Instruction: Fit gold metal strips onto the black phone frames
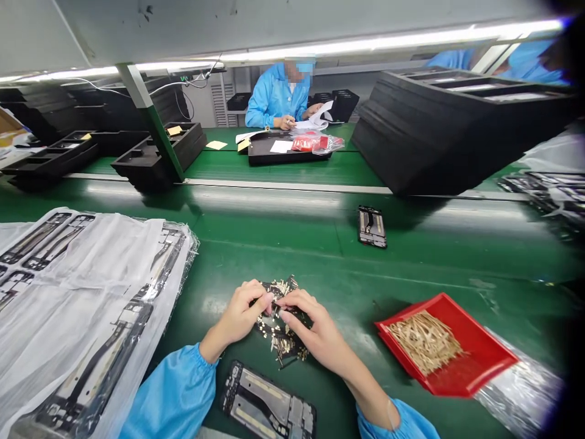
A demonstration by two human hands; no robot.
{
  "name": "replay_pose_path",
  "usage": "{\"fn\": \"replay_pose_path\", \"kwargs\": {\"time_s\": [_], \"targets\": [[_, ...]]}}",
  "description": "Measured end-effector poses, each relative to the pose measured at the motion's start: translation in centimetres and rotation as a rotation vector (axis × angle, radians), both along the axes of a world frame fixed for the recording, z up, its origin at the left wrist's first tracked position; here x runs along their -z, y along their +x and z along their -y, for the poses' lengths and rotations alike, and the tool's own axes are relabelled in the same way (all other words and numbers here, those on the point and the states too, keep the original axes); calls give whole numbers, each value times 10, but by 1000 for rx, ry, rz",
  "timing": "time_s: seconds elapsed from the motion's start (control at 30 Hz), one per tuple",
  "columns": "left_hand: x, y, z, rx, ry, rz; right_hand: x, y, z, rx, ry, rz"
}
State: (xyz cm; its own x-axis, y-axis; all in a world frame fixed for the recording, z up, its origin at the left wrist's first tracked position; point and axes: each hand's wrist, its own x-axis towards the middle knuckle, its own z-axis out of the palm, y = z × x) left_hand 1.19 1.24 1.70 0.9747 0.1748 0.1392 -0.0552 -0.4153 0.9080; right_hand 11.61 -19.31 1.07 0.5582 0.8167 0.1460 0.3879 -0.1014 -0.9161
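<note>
Head view, from near to far. Along the bottom edge, two blue sleeves (169,396) with gathered cuffs, and between them a black and silver phone frame (267,405), lying flat on a green conveyor belt (411,268). Just above that frame at lower centre, left hand (240,314) and right hand (315,329) close together, fingertips (280,315) almost meeting over a loose pile of small gold-coloured metal pieces (276,332) mixed with dark strips. Whether the fingertips clamp one piece, impossible to tell, because too small and partly hidden. At lower left, touching distance from left hand, a clear plastic bag (91,305) with more black phone frames inside, over white sheet. At lower right, near right hand, a red tray (484,347) full of long gold-coloured strips (425,341), resting partly on crumpled clear plastic (521,390). At mid right on the belt, one more phone frame (372,227), alone. Farther, at upper right, a tall stack of black foam trays (457,128), and at upper left, lower stacks of black trays (155,155). At top centre, across the belt, a co-worker (274,97) in blue, hands on papers beside a black tray (287,152) and a red bag (315,143).
</note>
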Motion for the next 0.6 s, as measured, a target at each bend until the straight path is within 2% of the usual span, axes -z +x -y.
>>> {"fn": "replay_pose_path", "kwargs": {"time_s": [0.27, 0.43, 0.5, 0.6], "targets": [[3, -1, 2, -19, 28, -18, 1, 1, -3, -18, 118, -84], [6, -4, 9, -59, 13, 37, -7, -4, -6, 73, 169, -105], [5, -9, 20, -36, -50, 78, -12, -11, -7, 122, 176, -80], [1, -21, 44, 78, -270, 40, -20, -31, -2, 214, 186, -22]]}}
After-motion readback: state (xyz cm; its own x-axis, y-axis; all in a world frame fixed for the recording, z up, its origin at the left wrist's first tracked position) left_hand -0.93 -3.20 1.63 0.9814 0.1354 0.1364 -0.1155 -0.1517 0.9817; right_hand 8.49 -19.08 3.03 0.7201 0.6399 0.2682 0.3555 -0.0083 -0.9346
